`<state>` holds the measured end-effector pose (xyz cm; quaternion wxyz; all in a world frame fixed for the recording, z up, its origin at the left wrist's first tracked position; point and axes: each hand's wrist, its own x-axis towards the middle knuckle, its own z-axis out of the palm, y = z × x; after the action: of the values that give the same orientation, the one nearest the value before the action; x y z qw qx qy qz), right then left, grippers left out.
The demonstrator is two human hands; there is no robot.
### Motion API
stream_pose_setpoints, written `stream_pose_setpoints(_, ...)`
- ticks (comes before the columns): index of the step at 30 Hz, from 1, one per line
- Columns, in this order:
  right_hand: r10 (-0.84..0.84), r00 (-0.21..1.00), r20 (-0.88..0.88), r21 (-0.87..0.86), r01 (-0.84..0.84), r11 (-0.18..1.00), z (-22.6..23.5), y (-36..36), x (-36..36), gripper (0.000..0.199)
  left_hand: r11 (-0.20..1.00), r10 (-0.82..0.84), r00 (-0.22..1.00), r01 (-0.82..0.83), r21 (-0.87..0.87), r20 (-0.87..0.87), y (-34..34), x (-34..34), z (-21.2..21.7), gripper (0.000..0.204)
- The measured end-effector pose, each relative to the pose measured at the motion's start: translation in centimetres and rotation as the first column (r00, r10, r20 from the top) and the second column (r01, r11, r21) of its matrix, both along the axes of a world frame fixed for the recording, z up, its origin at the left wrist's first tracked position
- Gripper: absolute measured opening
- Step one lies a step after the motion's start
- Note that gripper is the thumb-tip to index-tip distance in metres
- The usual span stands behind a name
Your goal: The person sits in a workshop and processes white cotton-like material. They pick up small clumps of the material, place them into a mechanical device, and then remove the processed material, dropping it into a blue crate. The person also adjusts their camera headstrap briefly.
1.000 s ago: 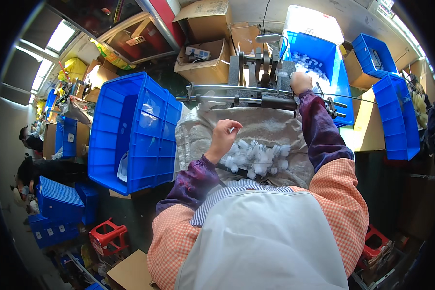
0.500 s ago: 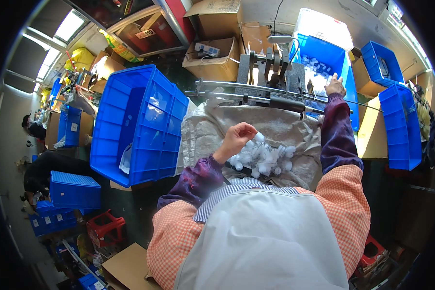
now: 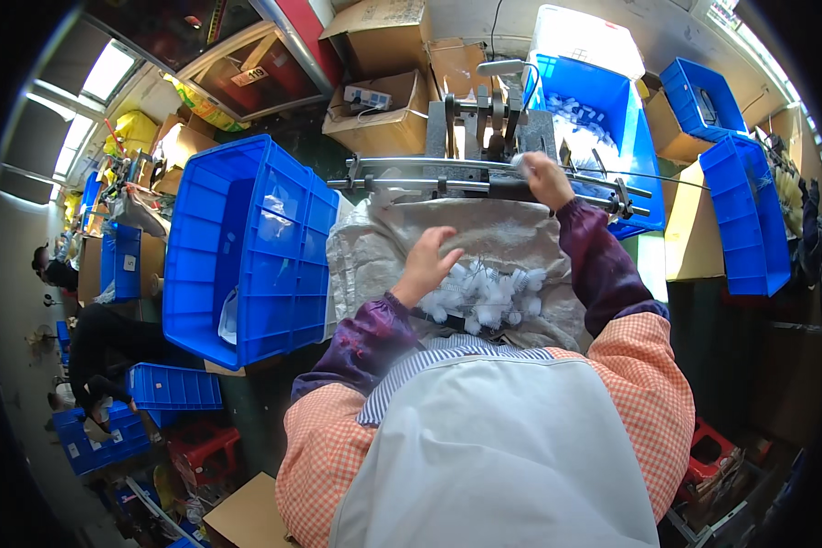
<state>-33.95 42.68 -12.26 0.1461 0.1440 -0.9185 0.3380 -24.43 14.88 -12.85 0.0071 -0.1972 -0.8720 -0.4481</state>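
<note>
Dozens of small white plastic parts [image 3: 484, 294] lie heaped on the grey cloth [image 3: 384, 256] in the lap; the left hand [image 3: 429, 265] reaches in, fingers spread. Her right hand [image 3: 543, 178] pinches one part at the metal machine [image 3: 484, 146], where I reckon a misfeed could nip fingers, or loose parts slide off.

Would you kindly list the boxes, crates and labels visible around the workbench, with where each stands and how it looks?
Open brown cardboard box: behind the bench, left of the metal machine; holds a small pale device.
Tall brown carton: top centre.
Large blue plastic crate: left of the bench, tilted.
Blue crate: behind the right hand, holding small white parts.
White label: on a small blue crate, far left.
</note>
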Motion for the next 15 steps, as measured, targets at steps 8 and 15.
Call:
stream_pose_setpoints(8,-0.336,0.929,-0.154,0.45,0.368,0.814,-2.6,1.9,-6.3,0.015,0.764,-0.223,0.888,0.416,-0.494,0.402,-2.3,2.1,-3.0,0.045)
stream_pose_setpoints(15,-0.312,0.944,-0.106,0.513,0.321,0.796,-2.4,1.4,-6.7,0.016,0.791,-0.345,0.843,0.498,-0.355,0.412,-2.3,1.4,-3.1,0.025)
